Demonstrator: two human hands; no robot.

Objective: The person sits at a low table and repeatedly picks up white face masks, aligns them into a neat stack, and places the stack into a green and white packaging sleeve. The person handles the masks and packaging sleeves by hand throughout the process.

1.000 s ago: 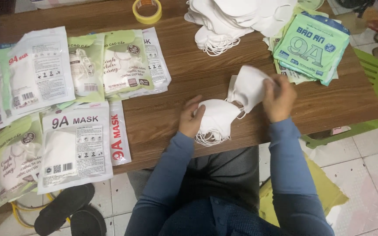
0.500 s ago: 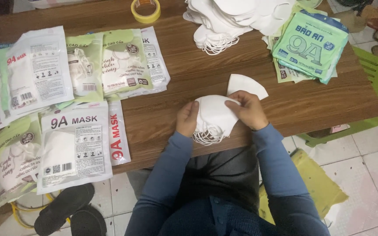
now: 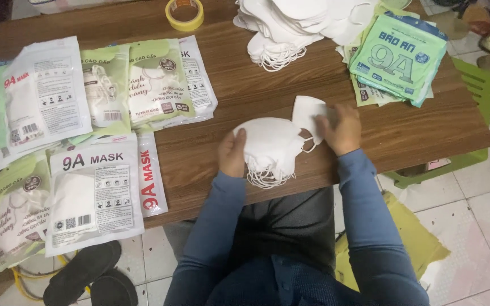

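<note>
1. Masks point(image 3: 270, 144), centre: plain white.
2. Table point(image 3: 245, 96): dark brown wood grain.
3. Tape point(image 3: 184, 14), top: yellow.
4. Packets point(image 3: 398, 56), upper right: mint green, blue edging.
5. Sleeves point(image 3: 364, 209): blue.
6. Sandals point(image 3: 86, 275), lower left: black.

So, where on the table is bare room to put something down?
Bare wood lies mid-table, between the packs on one side and the loose mask pile and green packets on the other. Another patch lies beyond the right hand, toward the table's corner. The side with the packs is crowded.
</note>
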